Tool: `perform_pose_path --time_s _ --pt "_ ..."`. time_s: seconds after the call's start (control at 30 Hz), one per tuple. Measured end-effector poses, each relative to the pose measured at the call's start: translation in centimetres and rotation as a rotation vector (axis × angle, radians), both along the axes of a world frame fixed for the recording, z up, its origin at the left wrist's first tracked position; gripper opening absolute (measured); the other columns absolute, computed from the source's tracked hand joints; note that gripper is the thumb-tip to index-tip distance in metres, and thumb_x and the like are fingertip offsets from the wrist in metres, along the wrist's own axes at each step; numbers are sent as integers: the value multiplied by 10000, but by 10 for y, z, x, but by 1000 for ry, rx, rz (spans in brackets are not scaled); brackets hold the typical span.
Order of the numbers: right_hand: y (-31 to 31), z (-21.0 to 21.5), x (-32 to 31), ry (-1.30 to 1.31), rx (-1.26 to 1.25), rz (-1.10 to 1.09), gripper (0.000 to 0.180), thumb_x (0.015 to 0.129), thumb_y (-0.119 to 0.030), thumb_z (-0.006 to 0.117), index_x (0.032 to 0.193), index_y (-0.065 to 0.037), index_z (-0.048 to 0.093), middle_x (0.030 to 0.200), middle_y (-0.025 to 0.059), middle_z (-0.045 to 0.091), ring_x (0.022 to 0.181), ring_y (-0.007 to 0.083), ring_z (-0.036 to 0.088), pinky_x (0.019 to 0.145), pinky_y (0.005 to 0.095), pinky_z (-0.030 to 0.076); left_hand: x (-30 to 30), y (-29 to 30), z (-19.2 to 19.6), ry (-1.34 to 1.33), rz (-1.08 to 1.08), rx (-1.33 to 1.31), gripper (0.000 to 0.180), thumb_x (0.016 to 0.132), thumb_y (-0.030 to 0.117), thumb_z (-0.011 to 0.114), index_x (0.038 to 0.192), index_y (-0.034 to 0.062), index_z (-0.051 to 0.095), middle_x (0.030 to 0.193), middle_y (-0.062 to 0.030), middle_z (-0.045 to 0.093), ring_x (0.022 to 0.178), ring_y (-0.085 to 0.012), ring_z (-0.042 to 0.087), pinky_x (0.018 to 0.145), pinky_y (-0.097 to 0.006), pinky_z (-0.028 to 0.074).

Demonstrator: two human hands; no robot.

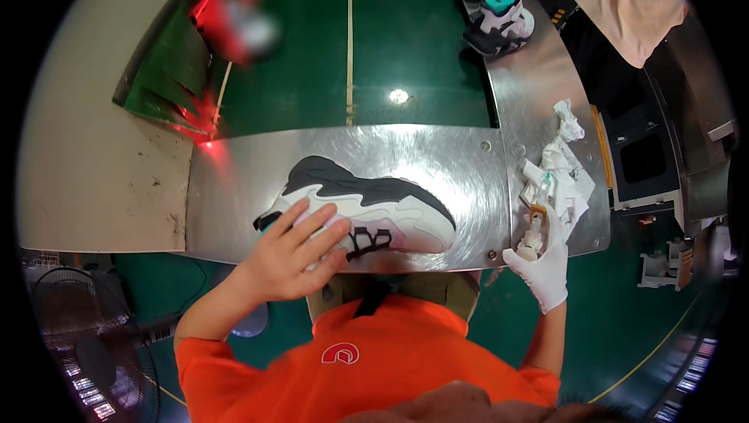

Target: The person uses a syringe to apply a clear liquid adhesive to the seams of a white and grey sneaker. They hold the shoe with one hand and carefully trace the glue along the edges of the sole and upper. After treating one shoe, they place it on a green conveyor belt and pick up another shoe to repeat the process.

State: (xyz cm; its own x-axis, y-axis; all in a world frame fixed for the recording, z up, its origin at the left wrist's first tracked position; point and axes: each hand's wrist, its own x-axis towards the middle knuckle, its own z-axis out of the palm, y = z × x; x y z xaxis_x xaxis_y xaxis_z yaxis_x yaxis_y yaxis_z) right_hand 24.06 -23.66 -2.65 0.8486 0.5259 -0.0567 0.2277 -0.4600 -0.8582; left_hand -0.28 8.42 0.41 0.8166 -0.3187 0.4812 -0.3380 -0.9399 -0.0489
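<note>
A white and black sneaker (374, 204) lies on its side on the steel worktop (242, 173), sole toward the far side. My bare left hand (292, 255) rests flat on the shoe's heel and lace area, fingers spread and pressing it down. My right hand (542, 263), in a white glove, is closed around a small pale bottle or applicator (533, 239) at the right end of the worktop, just beside crumpled white rags (558, 165).
A green conveyor belt (390, 40) runs away beyond the worktop, with several white, black and teal sneakers (499, 13) on its far right. A beige cloth (632, 1) hangs at the top right. A fan (78, 329) stands at the lower left.
</note>
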Motion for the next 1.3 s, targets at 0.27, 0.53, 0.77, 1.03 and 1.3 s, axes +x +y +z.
perform_pose_path --time_s 0.27,0.53,0.77,1.03,1.3 --pt "0 49 -19 630 356 245 1000 526 -266 864 1367 75 446 1086 201 631 821 234 664 677 335 555 -9 -2 -15 -27 18 -53 290 828 130 734 1048 131 544 1242 -106 656 1192 -338 613 1035 -536 467" --pt "32 44 -15 911 630 572 1190 427 -491 879 1333 139 435 1053 283 633 714 283 670 622 330 551 -8 -1 -14 -26 30 -75 246 813 135 730 1000 129 571 1235 -90 659 1176 -326 621 1034 -529 469" --pt "42 47 -8 953 569 574 1219 449 -465 870 1353 200 395 1047 292 639 700 267 669 596 317 550 -6 -4 -12 5 45 -85 236 808 138 724 983 129 567 1218 -82 670 1161 -333 631 1030 -522 471" --pt "27 43 6 1023 643 607 1162 495 -440 890 1334 205 409 1048 301 620 699 265 665 602 326 570 -7 -8 -10 37 72 -97 333 824 106 710 1098 124 522 1213 -97 672 1145 -357 635 1016 -528 477" --pt "13 19 10 1060 750 629 1182 487 -428 904 1335 211 385 1056 322 617 729 288 673 608 347 578 -8 -17 -3 57 111 -83 300 868 112 682 1128 121 532 1234 -120 663 1148 -359 630 1005 -520 486"
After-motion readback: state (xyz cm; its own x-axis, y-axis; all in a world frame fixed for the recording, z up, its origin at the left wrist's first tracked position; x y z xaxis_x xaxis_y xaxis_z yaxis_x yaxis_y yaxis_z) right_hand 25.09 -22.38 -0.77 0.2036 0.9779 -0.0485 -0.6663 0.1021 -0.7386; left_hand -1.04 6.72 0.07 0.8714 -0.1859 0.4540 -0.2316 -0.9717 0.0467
